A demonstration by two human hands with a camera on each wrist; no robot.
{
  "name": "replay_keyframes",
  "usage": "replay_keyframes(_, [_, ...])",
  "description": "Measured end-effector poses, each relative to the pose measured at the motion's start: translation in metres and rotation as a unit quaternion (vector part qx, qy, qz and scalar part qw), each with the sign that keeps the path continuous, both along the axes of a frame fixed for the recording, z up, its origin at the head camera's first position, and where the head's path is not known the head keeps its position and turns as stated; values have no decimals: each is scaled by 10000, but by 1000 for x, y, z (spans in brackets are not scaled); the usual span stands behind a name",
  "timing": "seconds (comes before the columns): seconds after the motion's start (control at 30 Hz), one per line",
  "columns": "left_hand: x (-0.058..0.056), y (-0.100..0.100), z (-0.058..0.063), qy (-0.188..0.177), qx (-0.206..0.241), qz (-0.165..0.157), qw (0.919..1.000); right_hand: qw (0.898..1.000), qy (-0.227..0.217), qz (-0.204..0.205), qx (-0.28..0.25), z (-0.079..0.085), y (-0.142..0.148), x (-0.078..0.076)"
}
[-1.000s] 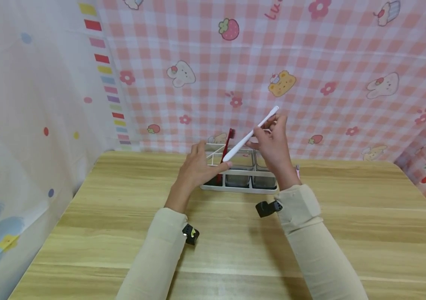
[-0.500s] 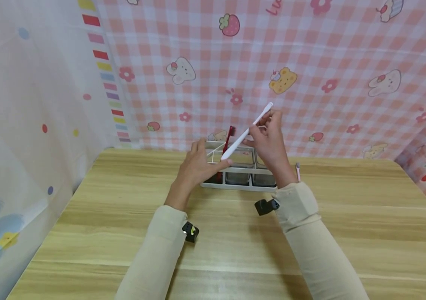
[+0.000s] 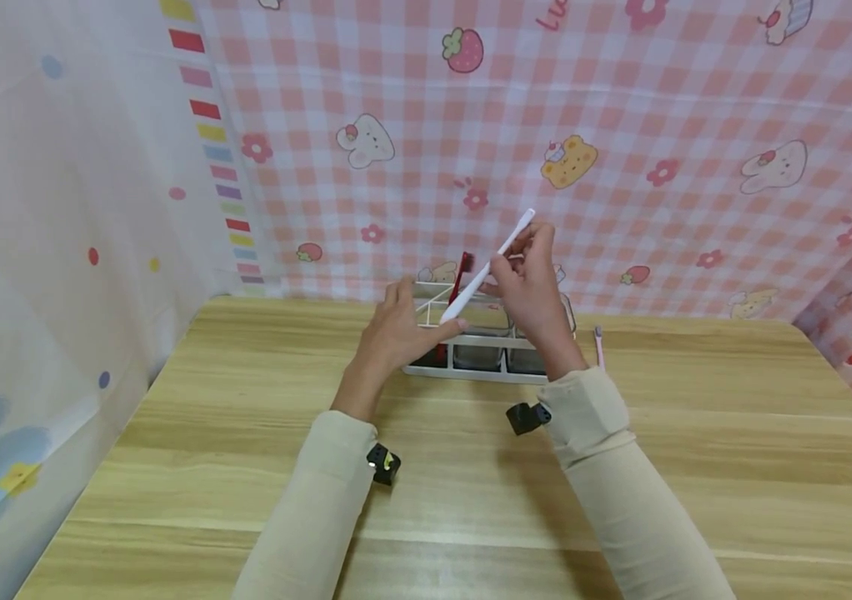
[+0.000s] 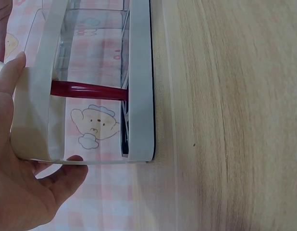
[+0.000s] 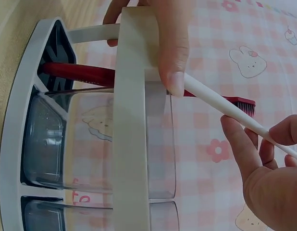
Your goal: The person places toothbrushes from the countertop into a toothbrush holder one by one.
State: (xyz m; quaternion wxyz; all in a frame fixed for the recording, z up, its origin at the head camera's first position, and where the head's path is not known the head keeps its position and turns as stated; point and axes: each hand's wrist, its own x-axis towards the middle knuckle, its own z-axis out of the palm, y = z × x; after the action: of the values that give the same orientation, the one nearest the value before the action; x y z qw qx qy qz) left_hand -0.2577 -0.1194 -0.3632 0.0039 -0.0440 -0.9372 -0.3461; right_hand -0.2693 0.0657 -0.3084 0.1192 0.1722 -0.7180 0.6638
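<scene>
My left hand (image 3: 393, 333) grips the left end of a white toothbrush holder (image 3: 471, 375), thumb over its upper frame and fingers round the side. A red toothbrush (image 5: 81, 73) leans in the holder's leftmost compartment, dark bristles up. Above the holder, my right hand (image 3: 534, 287) pinches a slim white toothbrush (image 3: 471, 287) between thumb and fingers. It slants, with its thick lower end at my left thumb tip, over the left compartment. In the right wrist view that end (image 5: 199, 86) is partly hidden behind the thumb.
Clear cups (image 5: 45, 139) sit in the holder's other compartments. To its right, a pink toothbrush (image 3: 599, 346) stands or leans, partly behind my right wrist. The wooden table (image 3: 441, 517) ends at a pink checked cloth (image 3: 411, 200) at the back.
My right hand has moved left with the white toothbrush, which now slants a little more steeply. The pink toothbrush shows more beside the wrist. My left hand keeps its grip on the holder.
</scene>
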Motion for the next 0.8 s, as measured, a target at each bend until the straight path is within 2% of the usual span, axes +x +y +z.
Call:
replay_keyframes(0.27, [0,0,-1,7,21,30,10000,9997,51,-88,244,-2,-6,1])
replay_keyframes(0.53, [0,1,-1,41,40,38,10000,9995,-142,-47,265,-6,-11,2])
replay_keyframes(0.8, [0,0,-1,32,21,36,10000,9989,-88,-16,466,-9,-13,4])
